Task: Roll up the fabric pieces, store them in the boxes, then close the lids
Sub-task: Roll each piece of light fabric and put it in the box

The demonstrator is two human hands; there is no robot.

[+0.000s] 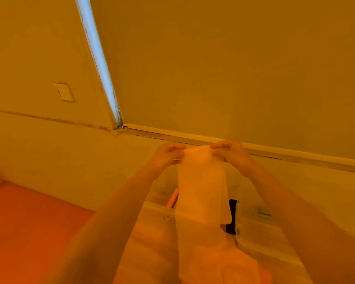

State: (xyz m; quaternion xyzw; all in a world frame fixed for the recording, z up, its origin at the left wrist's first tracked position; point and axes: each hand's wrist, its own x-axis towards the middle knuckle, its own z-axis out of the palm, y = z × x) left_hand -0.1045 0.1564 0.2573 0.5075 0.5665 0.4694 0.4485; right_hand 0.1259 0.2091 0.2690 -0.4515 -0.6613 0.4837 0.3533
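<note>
Fabric [202, 193] hangs nearest the lens — a pale, thin strip whose lower end piles up at the bottom edge of the view, its top held up in front of the wall. Left hand [167, 153] pinches the top left corner between thumb and curled fingers; right hand [231, 152] pinches the top right corner the same way, the two hands close together with the cloth bunched between them. Both forearms reach up from the lower corners.

Behind the strip stand clear boxes: one box [158, 203] on the left with an orange bar at its edge, another box [260, 228] on the right, and a black piece [232, 216] between them. Further out lie an orange surface [29, 222] at left, a wall socket [63, 92] and a roller blind [234, 68] — all under strong orange light.
</note>
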